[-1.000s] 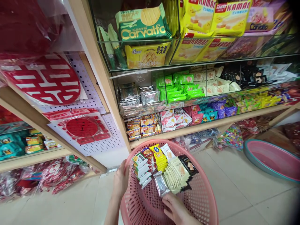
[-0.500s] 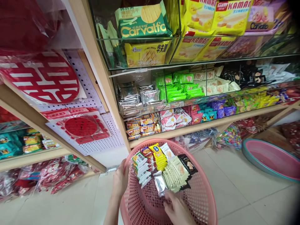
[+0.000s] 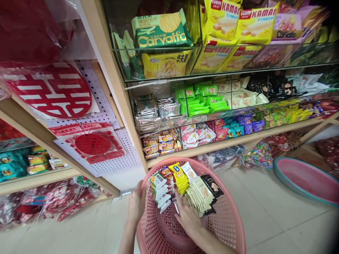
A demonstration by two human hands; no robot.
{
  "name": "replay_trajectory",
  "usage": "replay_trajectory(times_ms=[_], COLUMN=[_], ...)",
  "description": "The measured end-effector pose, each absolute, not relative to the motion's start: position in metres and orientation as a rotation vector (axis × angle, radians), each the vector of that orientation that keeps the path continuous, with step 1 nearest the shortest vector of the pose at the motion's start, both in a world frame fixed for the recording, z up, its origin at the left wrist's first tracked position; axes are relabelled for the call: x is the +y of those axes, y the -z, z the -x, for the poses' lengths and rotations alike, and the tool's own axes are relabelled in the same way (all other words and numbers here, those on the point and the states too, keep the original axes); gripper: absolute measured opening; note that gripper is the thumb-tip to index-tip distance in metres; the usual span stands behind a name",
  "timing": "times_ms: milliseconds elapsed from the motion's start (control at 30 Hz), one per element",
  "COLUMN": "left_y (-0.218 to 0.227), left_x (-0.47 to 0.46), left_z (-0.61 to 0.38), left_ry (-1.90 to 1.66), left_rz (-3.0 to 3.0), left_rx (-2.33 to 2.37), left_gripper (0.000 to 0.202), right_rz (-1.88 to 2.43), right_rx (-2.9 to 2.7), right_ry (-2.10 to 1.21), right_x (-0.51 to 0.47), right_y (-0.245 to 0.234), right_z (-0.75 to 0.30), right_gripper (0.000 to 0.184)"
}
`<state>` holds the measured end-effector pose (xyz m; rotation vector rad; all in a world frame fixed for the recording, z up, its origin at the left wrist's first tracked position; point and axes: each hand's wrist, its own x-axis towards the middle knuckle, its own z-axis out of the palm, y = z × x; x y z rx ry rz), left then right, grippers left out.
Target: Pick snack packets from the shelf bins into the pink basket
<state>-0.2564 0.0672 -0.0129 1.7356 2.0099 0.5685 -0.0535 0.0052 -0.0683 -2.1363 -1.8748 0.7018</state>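
Note:
My left hand (image 3: 137, 203) grips the left rim of a pink perforated plastic basket (image 3: 237, 215). Inside the basket, my right hand (image 3: 188, 216) lies over a silver packet (image 3: 175, 207) with its fingers stretched out; most of that packet is hidden under the hand. Rows of wrapped snacks lean around it: green-and-white packets (image 3: 160, 188) on the left, a red and purple packet (image 3: 166, 171), yellow packets (image 3: 180, 179), a white packet (image 3: 189, 170), pale cream packets (image 3: 201, 194) and black packets (image 3: 212, 185) on the right.
A shelf holds silver packets (image 3: 169, 108), green packets (image 3: 208, 98) and orange packets (image 3: 161, 141) behind glass strips. Large yellow wafer bags (image 3: 254, 23) stand above. A pink and teal basin (image 3: 307, 180) sits on the floor at right. Red decorations (image 3: 92, 144) hang at left.
My right hand has moved up and forward over the silver packet, its fingers now extended toward the yellow packets. My left hand stays on the rim.

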Motion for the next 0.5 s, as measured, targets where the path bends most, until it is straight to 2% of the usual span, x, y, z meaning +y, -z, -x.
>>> replay_trajectory(times_ms=[500], left_y=[0.012], left_x=[0.069], left_z=[0.257], left_ry=[-0.627], left_rz=[-1.747], left_rx=[1.997], left_gripper=[0.044], right_rz=[2.276], right_rx=[-2.206], right_ry=[-0.513], right_x=[0.008], right_y=[0.065], right_z=[0.065], right_gripper=[0.099])
